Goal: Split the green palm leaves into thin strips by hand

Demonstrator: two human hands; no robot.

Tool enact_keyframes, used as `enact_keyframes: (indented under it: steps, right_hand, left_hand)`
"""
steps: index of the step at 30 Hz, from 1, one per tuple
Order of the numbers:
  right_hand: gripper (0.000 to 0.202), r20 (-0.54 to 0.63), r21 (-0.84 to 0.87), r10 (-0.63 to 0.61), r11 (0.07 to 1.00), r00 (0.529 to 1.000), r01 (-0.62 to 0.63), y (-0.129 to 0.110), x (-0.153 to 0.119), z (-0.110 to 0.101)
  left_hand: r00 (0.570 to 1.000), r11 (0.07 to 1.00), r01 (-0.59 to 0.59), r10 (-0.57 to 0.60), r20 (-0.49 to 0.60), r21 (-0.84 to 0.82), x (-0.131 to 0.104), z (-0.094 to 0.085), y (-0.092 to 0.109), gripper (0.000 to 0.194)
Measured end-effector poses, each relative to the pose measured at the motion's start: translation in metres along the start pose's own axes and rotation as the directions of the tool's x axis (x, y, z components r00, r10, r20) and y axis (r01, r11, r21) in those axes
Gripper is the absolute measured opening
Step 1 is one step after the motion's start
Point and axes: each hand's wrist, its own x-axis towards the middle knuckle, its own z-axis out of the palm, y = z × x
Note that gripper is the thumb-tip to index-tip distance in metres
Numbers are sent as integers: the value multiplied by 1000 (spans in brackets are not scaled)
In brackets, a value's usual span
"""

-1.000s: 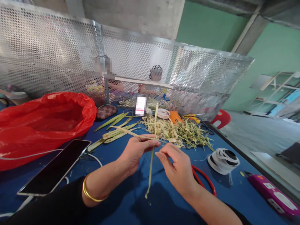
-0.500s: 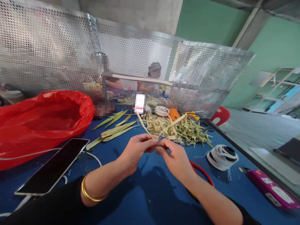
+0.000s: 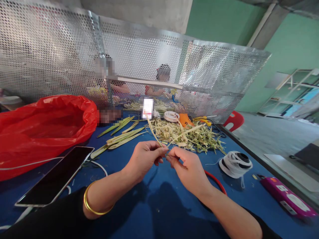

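My left hand (image 3: 146,159), a gold bangle on its wrist, pinches the lower end of a pale yellow-green plant strip (image 3: 154,131) between thumb and fingers. The strip stands up and leans left. Close beside it, my right hand (image 3: 187,166) is closed in a pinch where a second pale strip (image 3: 185,133) comes down from the upper right. The two strips meet in a V at my fingertips, and my fingers cover the join. Behind my hands lies a heap of pale and green plant trimmings (image 3: 199,138).
Long green stalks (image 3: 126,136) lie left of the heap. A red plastic bag (image 3: 86,109) and a large phone (image 3: 57,176) are at left. White cord on a spool (image 3: 235,165) and a purple case (image 3: 286,196) stand right. Two people sit behind the perforated screen (image 3: 139,53).
The view has shifted slightly. My fingertips stay together on the strips, and the right strip's far end sits a little lower and further right.
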Motion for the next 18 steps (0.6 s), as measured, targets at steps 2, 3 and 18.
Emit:
enact_keyframes:
  steps: [2, 3, 18]
  right_hand:
    - [23, 9, -8, 1, 1000, 1000, -1, -1, 0, 0]
    - [23, 17, -16, 0, 1000, 1000, 0, -1, -1, 0]
    - [10, 58, 246, 178, 951, 982, -187, 3, 13, -10]
  left_hand:
    - [1000, 1000, -1, 1, -19, 0, 0, -1, 2, 13]
    - [1000, 1000, 6, -5, -18, 5, 1, -2, 3, 13]
    - [938, 976, 107, -162, 306, 189, -3, -1, 8, 19]
